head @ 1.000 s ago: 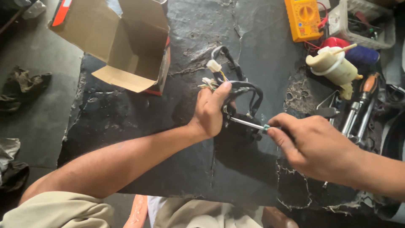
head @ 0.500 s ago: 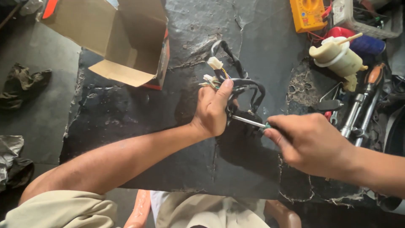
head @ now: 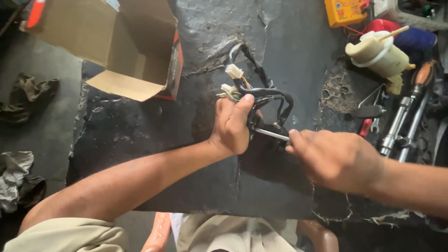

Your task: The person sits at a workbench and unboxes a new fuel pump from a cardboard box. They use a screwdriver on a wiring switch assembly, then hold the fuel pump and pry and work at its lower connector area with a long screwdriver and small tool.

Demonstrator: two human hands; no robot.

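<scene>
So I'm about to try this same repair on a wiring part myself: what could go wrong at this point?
The screwdriver shaft points toward the left hand, which grips the black wired part; a slip could jab the fingers. The loose black cables and white connectors loop right above the tip and might get nicked or snagged. The right hand works close to the mat's frayed edge, so a freed screw could get lost there.

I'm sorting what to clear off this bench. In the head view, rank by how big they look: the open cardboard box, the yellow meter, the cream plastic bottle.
1. Open cardboard box, by far the largest.
2. Cream plastic bottle.
3. Yellow meter, though the frame's top edge cuts it off, so its rank against the bottle is unsure.
</scene>
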